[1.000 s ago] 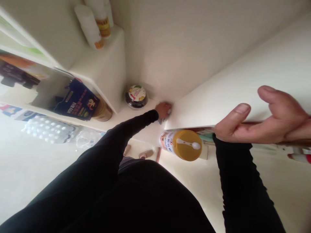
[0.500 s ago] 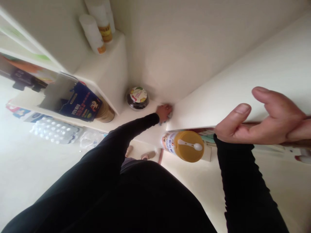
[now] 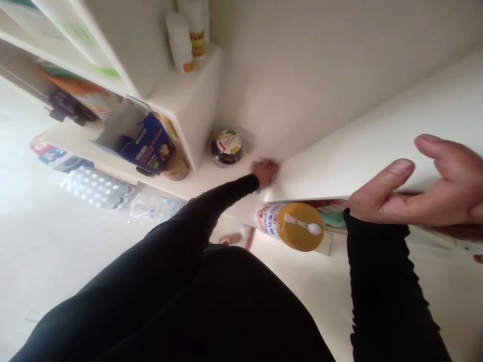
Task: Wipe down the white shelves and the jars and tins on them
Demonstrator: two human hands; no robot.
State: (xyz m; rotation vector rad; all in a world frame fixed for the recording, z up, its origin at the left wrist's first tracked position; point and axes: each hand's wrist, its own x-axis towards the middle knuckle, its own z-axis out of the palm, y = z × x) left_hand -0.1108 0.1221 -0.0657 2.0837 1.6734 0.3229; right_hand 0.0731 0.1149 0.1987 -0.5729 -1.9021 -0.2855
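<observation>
My left hand (image 3: 264, 173), in a black sleeve, reaches to the inner corner of a white ledge (image 3: 222, 178) and presses on a small crumpled bluish cloth (image 3: 261, 189), mostly hidden under the palm. A dark glass jar with a printed lid (image 3: 226, 148) stands just left of that hand, apart from it. My right hand (image 3: 415, 193) is at the lower edge of a large white panel (image 3: 377, 136), fingers spread and nothing visible in them. Below its wrist stands a can with a yellow lid (image 3: 292, 226) and a white scoop on top.
Several white bottles (image 3: 184, 37) stand on an upper ledge. A blue printed box (image 3: 149, 143) sits in a white compartment at left, beside a round tan container (image 3: 177, 163). A transparent plastic tray (image 3: 96, 187) lies lower left. Slippers (image 3: 230, 239) show beyond my body.
The whole view has slid rightward. My left hand stays on the cloth at the corner, and my right hand has shifted right along the panel's edge.
</observation>
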